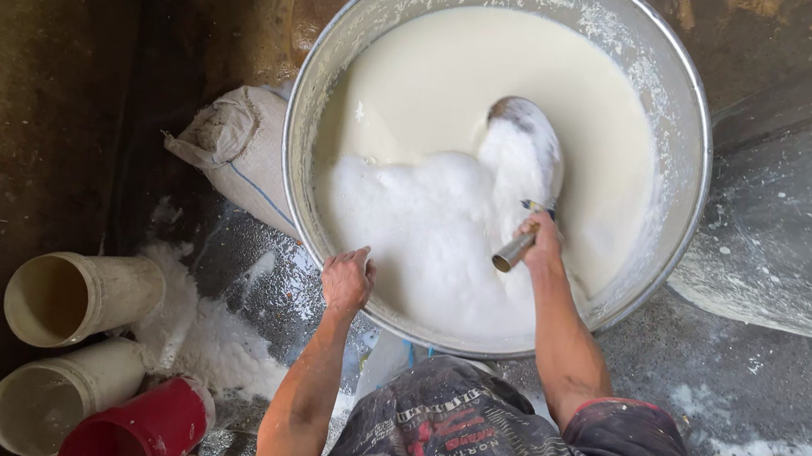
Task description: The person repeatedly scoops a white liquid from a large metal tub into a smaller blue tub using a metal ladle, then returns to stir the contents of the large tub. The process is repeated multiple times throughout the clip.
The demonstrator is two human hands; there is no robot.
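Gripping the near rim of the big metal basin (311, 97) with the left hand (347, 280) to steady it, the person is closing right-hand (542, 240) fingers around a ladle (527, 150) sunk in frothy white liquid (458, 113).

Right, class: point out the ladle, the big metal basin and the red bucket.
ladle (528, 135): head view, on the foam-coated scoop.
big metal basin (299, 116): head view, on its left rim.
red bucket (154, 423): head view, on its side wall.
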